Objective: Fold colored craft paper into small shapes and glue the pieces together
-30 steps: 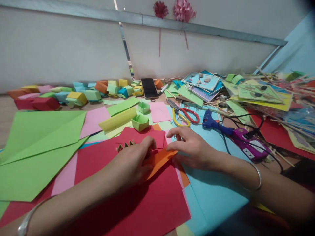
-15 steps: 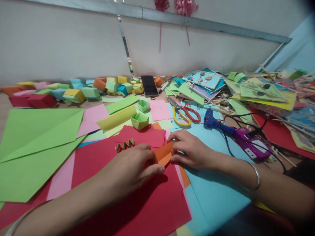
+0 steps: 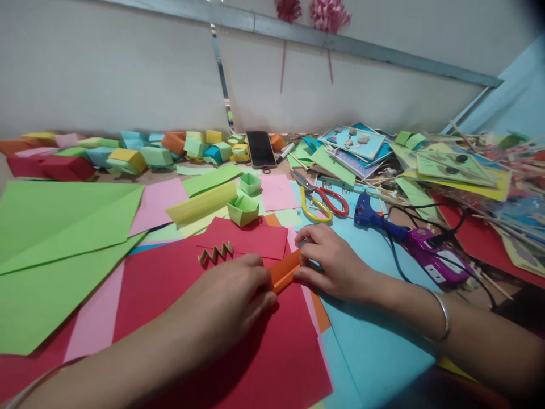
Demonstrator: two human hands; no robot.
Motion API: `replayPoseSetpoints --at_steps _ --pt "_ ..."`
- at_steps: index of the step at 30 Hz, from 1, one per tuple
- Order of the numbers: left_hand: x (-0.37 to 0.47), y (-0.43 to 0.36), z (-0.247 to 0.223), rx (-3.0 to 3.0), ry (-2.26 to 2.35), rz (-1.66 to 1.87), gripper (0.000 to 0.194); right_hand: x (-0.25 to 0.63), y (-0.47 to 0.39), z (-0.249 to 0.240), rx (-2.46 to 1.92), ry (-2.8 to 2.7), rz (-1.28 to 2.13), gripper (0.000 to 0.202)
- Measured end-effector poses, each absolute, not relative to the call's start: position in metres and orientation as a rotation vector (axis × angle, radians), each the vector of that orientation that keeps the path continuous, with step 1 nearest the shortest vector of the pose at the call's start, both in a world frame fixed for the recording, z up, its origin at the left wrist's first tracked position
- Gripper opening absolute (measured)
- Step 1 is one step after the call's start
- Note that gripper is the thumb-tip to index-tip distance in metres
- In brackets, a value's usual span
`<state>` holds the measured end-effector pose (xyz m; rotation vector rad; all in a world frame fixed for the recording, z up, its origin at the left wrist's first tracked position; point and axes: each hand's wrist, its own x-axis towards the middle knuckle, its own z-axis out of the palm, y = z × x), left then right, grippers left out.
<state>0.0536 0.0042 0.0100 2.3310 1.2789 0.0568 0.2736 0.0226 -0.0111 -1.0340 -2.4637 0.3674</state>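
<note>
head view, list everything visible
folded strip: one, orange, centre
zigzag strip: one, tan, centre
open boxes: two, green, centre
folded blocks: many, mixed, left
smartphone: one, black, rear
marker: one, white, rear
scissors: one, red-yellow, right
glue gun: one, blue, right
power strip: one, purple, right
cords: uncountable, black, right
picture cards: several, mixed, right
sticks: many, tan, right
paper sheets: many, mixed, throughout
pompom flowers: two, pink, top
bracelets: two, silver, wrists
left hand: one, centre
right hand: one, centre

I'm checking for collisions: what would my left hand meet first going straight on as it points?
Beyond the folded orange paper it holds, probably the right hand, at the paper's other end; depth is unclear.
</note>
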Motion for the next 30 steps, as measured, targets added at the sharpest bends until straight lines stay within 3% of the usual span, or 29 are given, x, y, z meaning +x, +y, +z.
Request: replayPoseSetpoints --at_steps 11,30 --pt "0.062 -0.001 0.011 2.402 1.349 -0.166 0.041 0.271 0.019 -0.008 -1.178 -2.481 0.402 0.018" --pt "0.070 -0.004 0.009 2.559 1.459 -0.332 0.043 0.267 0.017 -0.007 -1.240 -2.481 0.365 0.017"
